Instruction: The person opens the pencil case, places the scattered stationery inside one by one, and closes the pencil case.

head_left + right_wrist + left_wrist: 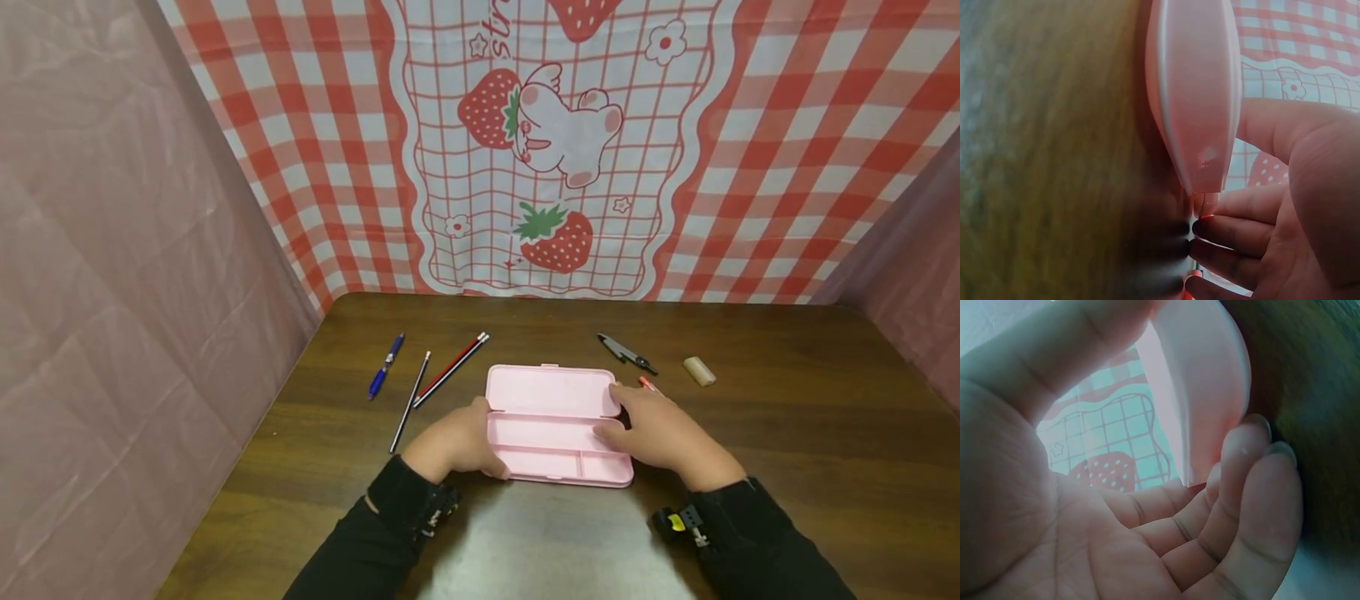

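A pink pencil case (551, 392) lies with its lid folded back, away from the person. No contents show in its compartments, and a small divider (580, 464) splits the near one. My left hand (459, 437) grips the case's left end, thumb at the near corner. In the left wrist view the fingers (1266, 506) curl against the lower side of the pink wall (1210, 381). My right hand (663, 429) holds the right end, its thumb over the rim into the tray and its fingers by the hinge and lid. The right wrist view shows the end wall (1200, 94) beside that thumb.
Left of the case lie a blue pen (386, 367), a dark pencil (410, 402) and a pair of red and black pencils (452, 369). To the right are a compass (627, 354), an eraser (700, 371) and a partly hidden red item (648, 383). A checked cloth (345, 150) hangs behind.
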### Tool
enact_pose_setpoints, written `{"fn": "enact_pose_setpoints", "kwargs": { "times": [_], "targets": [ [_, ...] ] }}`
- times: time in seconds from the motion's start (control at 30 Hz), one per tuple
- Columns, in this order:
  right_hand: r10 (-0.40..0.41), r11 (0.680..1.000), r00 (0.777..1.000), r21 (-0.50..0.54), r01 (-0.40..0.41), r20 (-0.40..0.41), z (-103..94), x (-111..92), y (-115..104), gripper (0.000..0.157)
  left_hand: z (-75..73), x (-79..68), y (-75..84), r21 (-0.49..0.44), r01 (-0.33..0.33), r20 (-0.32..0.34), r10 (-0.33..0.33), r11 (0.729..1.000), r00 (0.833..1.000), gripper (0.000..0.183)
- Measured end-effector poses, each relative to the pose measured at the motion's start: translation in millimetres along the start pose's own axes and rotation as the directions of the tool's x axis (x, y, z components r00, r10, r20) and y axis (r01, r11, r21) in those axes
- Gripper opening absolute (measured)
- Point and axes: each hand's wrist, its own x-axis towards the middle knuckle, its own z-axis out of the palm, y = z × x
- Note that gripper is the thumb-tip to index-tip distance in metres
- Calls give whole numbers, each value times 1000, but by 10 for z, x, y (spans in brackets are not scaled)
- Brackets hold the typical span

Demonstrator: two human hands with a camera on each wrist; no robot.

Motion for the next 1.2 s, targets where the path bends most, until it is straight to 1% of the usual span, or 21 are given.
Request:
{"fn": "enact_pose_setpoints", "kwargs": {
  "times": [0.2, 0.4, 0.53, 0.67, 0.87, 1.1, 1.2],
  "targets": [
    [-1, 1000, 1000, -11, 1, 5, -10, 2, -15, 70, 0, 4, -12, -11, 3, 9, -3, 1000, 1000, 96],
    [-15, 1000, 1000, -14, 15, -17, -83, -9, -62, 64, -8, 19, -28, -1, -2, 18, 2, 1000, 1000, 97],
    [-6, 999, 1000, -42, 6, -12, -140, -21, -98, 69, -22, 34, -54, -14, -20, 26, 20, 1000, 999, 97],
    [9, 999, 1000, -40, -9, -2, -193, -34, -96, 73, -13, 70, -107, -45, -37, 32, 39, 998, 999, 96],
    [9, 1000, 1000, -6, -9, -25, -301, -68, -53, 68, 4, 105, -149, -73, -48, 37, 51, 996, 998, 96],
    [44, 999, 998, 15, -43, -48, -473, -139, 3, 75, -7, 92, -133, -89, -46, 46, 51, 995, 998, 96],
    [78, 997, 996, 15, -77, -50, -578, -192, 15, 80, -4, 93, -126, -88, -43, 47, 48, 995, 998, 95]
  ]
}}
